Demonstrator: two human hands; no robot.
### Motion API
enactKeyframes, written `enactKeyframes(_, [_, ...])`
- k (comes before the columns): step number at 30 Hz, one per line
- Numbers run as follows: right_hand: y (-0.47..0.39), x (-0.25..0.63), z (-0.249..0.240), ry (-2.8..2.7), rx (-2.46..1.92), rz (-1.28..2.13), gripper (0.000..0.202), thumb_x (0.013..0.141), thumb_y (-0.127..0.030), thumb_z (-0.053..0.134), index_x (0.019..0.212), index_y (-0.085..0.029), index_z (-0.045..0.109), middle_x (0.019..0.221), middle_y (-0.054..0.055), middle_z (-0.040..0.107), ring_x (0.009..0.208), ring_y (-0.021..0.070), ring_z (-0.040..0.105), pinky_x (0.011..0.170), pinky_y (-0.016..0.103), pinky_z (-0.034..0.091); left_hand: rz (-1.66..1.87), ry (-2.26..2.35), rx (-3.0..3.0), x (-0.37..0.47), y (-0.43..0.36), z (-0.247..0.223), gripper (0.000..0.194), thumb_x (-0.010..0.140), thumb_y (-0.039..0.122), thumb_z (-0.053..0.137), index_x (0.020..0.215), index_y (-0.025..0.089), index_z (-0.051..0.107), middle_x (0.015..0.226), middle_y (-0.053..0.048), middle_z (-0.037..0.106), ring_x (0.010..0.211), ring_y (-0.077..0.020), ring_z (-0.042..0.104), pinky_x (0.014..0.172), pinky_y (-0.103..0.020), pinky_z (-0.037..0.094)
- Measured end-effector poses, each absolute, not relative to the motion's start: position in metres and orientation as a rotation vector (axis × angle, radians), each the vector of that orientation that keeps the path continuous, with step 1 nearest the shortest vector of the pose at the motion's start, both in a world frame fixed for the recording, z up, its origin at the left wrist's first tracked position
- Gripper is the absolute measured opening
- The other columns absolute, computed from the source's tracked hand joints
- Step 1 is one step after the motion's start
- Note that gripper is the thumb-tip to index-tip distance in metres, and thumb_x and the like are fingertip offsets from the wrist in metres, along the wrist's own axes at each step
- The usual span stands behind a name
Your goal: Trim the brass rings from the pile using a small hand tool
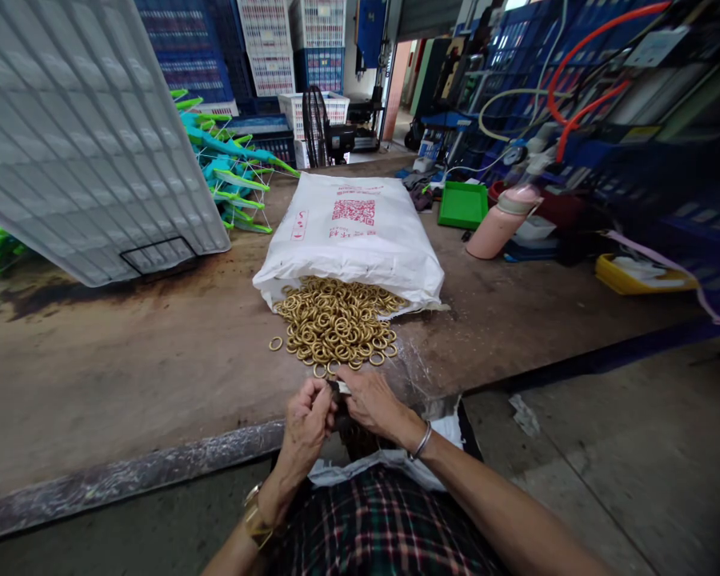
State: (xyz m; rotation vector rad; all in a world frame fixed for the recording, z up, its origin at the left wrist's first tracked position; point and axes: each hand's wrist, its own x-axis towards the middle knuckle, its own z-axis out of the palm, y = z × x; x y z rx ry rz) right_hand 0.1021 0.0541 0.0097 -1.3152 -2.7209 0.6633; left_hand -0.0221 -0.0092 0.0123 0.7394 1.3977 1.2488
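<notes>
Gold-coloured rings [336, 324] spill in a heap from the open mouth of a white sack [360, 228] lying on the brown table [126, 360]. Just in front of the heap, at the table's near edge, my left hand [307, 412] has its fingers pinched at a small dark piece. Close beside it on the right, my right hand [373, 400] is closed around a small whitish item [342, 388] that meets the dark piece between the hands. What exactly these small pieces are is too small to tell. One ring [275, 343] lies apart, left of the heap.
A large grey-white plastic crate [96, 144] stands tilted at the left, with green and blue plastic parts [234, 172] behind it. To the right are a green tray [463, 205], a pink bottle [502, 224] and a yellow tray [642, 276]. A fan [316, 128] stands beyond the table.
</notes>
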Motion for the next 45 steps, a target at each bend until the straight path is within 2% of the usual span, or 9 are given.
enactKeyframes(8, [0.067, 0.102, -0.004, -2.575, -1.53, 0.501, 0.02, 0.081, -0.015, 0.043, 0.1, -0.018, 0.051, 0.082, 0.006, 0.067, 0.071, 0.0157, 0.06, 0.058, 0.024, 0.027, 1.195, 1.059, 0.531, -0.019, -0.022, 0.022, 0.031, 0.069, 0.044, 0.069, 0.068, 0.016, 0.054, 0.055, 0.004, 0.053, 0.038, -0.0053, 0.041, 0.035, -0.017, 0.032])
enactKeyframes(13, [0.068, 0.1, -0.003, -2.46, -1.582, 0.455, 0.024, 0.083, -0.019, 0.047, 0.107, -0.02, 0.048, 0.093, 0.005, 0.068, 0.08, 0.0172, 0.062, 0.064, 0.024, 0.032, 1.21, 0.993, 0.248, -0.026, -0.017, 0.011, 0.033, 0.066, 0.042, 0.071, 0.067, 0.014, 0.053, 0.07, -0.003, 0.062, 0.046, -0.007, 0.05, 0.037, -0.017, 0.032])
enactKeyframes(22, [0.068, 0.09, -0.002, -2.57, -1.704, 0.357, 0.028, 0.085, -0.018, 0.042, 0.112, -0.022, 0.048, 0.097, 0.007, 0.067, 0.081, 0.0197, 0.062, 0.064, 0.027, 0.035, 1.19, 0.81, 0.038, -0.035, -0.014, 0.009, 0.024, 0.065, 0.031, 0.071, 0.079, 0.016, 0.058, 0.063, 0.001, 0.059, 0.047, -0.0067, 0.05, 0.038, -0.014, 0.029])
enactKeyframes(27, [0.067, 0.091, -0.004, -2.538, -1.656, 0.34, 0.036, 0.083, -0.016, 0.043, 0.119, -0.021, 0.046, 0.1, 0.008, 0.067, 0.085, 0.0202, 0.063, 0.065, 0.026, 0.035, 1.188, 0.76, -0.017, -0.037, -0.011, 0.005, 0.023, 0.068, 0.033, 0.071, 0.069, 0.014, 0.057, 0.064, -0.001, 0.059, 0.05, -0.0078, 0.052, 0.038, -0.014, 0.031])
enactKeyframes(33, [0.069, 0.086, 0.002, -2.563, -1.652, 0.353, 0.03, 0.08, -0.012, 0.046, 0.107, -0.023, 0.053, 0.089, 0.006, 0.069, 0.077, 0.0192, 0.063, 0.06, 0.026, 0.032, 1.236, 0.805, -0.11, -0.035, -0.009, 0.001, 0.022, 0.071, 0.022, 0.069, 0.06, 0.012, 0.053, 0.061, -0.002, 0.06, 0.049, -0.0086, 0.053, 0.036, -0.015, 0.033])
enactKeyframes(39, [0.072, 0.088, 0.0, -2.492, -1.654, 0.416, 0.021, 0.08, -0.016, 0.048, 0.098, -0.023, 0.057, 0.083, 0.004, 0.068, 0.073, 0.0169, 0.062, 0.059, 0.024, 0.031, 1.198, 0.808, -0.091, -0.036, -0.008, 0.004, 0.034, 0.075, 0.026, 0.066, 0.051, 0.014, 0.044, 0.061, -0.002, 0.058, 0.054, -0.0111, 0.057, 0.037, -0.017, 0.039])
enactKeyframes(42, [0.075, 0.094, -0.004, -2.382, -1.517, 0.527, 0.021, 0.081, -0.017, 0.048, 0.098, -0.022, 0.059, 0.086, 0.004, 0.068, 0.075, 0.0156, 0.06, 0.062, 0.023, 0.033, 1.218, 0.888, -0.032, -0.035, -0.007, 0.005, 0.033, 0.07, 0.029, 0.071, 0.054, 0.014, 0.046, 0.06, -0.001, 0.057, 0.054, -0.0108, 0.057, 0.038, -0.017, 0.039])
enactKeyframes(45, [0.077, 0.1, -0.005, -2.202, -1.347, 0.734, 0.019, 0.084, -0.02, 0.045, 0.094, -0.02, 0.06, 0.082, 0.003, 0.066, 0.072, 0.0145, 0.058, 0.064, 0.022, 0.035, 1.278, 0.978, 0.132, -0.034, -0.005, 0.007, 0.035, 0.064, 0.039, 0.074, 0.062, 0.016, 0.048, 0.056, 0.003, 0.053, 0.047, -0.0084, 0.052, 0.036, -0.016, 0.036])
